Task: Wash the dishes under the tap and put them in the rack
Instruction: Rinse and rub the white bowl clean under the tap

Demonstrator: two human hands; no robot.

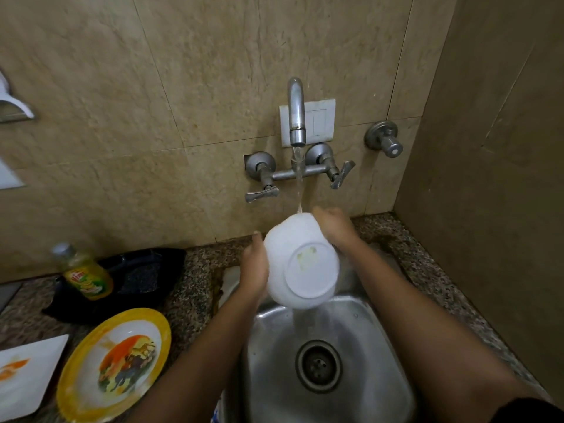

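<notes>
A white bowl [300,264] is held base-up at frame centre under the running tap [296,112], over the steel sink [329,361]. It's gripped by the left hand [254,267] and right hand [334,228], fingers wrapped round its sides. A yellow-rimmed plate [114,363] is parked lower left on the speckled surface [189,288].

Both bare forearms extended forward and converging, left hand [253,267] cupped with palm turned inward and fingers curled in a grip, thumb raised, right hand [334,227] higher and further forward, fingers bent downward, wrist slightly flexed
</notes>
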